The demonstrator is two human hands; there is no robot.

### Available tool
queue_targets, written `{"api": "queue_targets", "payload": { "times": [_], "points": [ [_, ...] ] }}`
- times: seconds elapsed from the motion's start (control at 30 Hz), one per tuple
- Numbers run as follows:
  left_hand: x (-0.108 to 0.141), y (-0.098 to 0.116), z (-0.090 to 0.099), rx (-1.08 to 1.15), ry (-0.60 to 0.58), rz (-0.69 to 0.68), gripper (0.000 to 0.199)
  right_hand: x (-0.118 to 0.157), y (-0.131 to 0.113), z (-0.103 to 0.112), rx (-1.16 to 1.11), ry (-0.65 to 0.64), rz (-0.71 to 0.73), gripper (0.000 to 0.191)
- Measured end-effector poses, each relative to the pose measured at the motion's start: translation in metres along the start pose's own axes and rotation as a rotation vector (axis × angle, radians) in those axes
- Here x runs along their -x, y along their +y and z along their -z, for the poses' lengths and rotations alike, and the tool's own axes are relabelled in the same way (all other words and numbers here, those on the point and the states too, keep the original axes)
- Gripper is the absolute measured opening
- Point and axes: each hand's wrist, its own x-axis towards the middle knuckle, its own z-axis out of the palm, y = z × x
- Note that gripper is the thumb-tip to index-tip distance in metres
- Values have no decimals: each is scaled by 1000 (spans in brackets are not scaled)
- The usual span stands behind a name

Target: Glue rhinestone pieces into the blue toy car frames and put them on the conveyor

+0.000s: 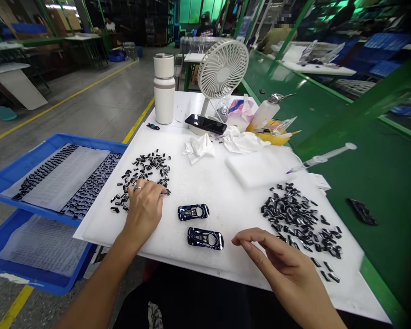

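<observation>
My left hand point(145, 208) reaches over the left-hand scatter of small shiny black parts point(152, 160). Its fingers are pinched at one small black part point(164, 193). Two dark toy car bodies point(193, 212) lie in the middle of the white table, one nearer me than the other, both with openings in the top. My right hand point(274, 260) hovers beside the nearer car body point(205, 238), apart from it. Thumb and index fingertips come together there; whatever they hold, if anything, is too small to make out. Under and behind that hand spreads a denser pile of black parts point(294, 214).
A white foam pad point(260, 167), a syringe point(322, 158) and crumpled tissues point(200, 148) lie farther back. Behind them stand a fan point(223, 68), a phone point(205, 123), a white tumbler point(164, 98) and a yellow bowl point(277, 138). Blue trays point(58, 141) sit at the left.
</observation>
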Motion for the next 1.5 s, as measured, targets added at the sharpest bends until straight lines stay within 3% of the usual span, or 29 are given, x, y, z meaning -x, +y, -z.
{"api": "queue_targets", "payload": {
  "times": [0.4, 0.67, 0.77, 0.87, 0.93, 1.03, 1.13, 1.27, 1.33, 1.5],
  "points": [
    [0, 3, 2, 15, 14, -108, 21, 9, -4, -1, -9, -1, -16, 12],
    [-3, 1, 2, 117, 47, -63, 21, 12, -6, 1, -13, -23, -32, 13],
    [3, 4, 11, 215, 80, -12, 17, 5, -15, -2, -9, 10, 15, 11],
    [17, 22, 27, 392, 72, 38, 15, -7, -32, -15, -58, 51, 84, 8],
    [29, 38, 37, 744, -2, 135, 18, -15, -44, -26, -158, 44, 120, 9],
    [42, 59, 44, 981, -79, 224, 17, -20, -54, -38, -317, -4, 115, 8],
    [48, 70, 42, 1108, -82, 238, 15, -16, -56, -42, -399, -8, 97, 6],
    [51, 81, 33, 1349, -91, 288, 5, -5, -52, -46, -497, 88, 54, 6],
    [53, 87, 29, 1440, -103, 295, 9, -1, -50, -51, -577, 139, 17, 6],
    [55, 92, 27, 1426, -206, 249, 19, 4, -47, -60, -726, 186, -38, 7]
  ]
}}
